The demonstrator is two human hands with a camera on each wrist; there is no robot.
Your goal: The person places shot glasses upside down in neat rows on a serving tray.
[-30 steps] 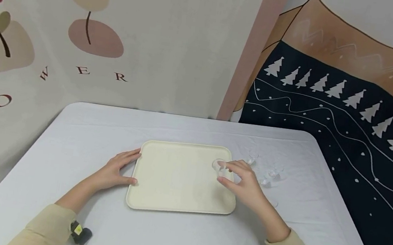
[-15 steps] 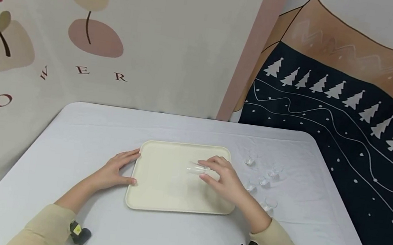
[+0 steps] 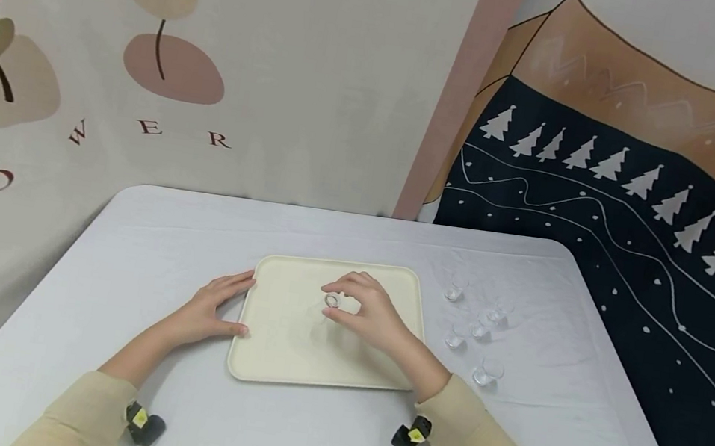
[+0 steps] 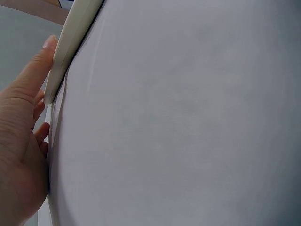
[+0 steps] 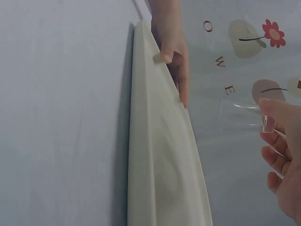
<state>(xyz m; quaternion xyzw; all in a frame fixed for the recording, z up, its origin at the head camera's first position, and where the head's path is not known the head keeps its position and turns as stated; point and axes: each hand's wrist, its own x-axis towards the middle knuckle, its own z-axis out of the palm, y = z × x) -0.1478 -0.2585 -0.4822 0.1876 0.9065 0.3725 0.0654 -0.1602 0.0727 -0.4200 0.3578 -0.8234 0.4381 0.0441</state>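
My right hand [image 3: 368, 310] is over the middle of a cream rectangular tray [image 3: 285, 360], pinching a small clear shot glass [image 3: 331, 300] between thumb and fingers. In the right wrist view the glass [image 5: 242, 115] shows its thick base at the fingertips, its wide mouth pointing toward the tray, so it is upside down. My left hand [image 3: 205, 312] rests at the tray's left edge, fingers and thumb spread and touching the rim. In the left wrist view the left thumb [image 4: 40, 66] lies along the tray's side [image 4: 70, 44].
Several more clear shot glasses stand on the white-clothed table [image 3: 541, 428] right of the tray, such as a near glass [image 3: 488, 373] and a far glass [image 3: 455, 290]. A printed curtain [image 3: 313, 97] hangs behind the table.
My right hand has carried the shot glass leftward from the tray's right edge to its middle, turning it base up. The left hand has stayed at the rim.
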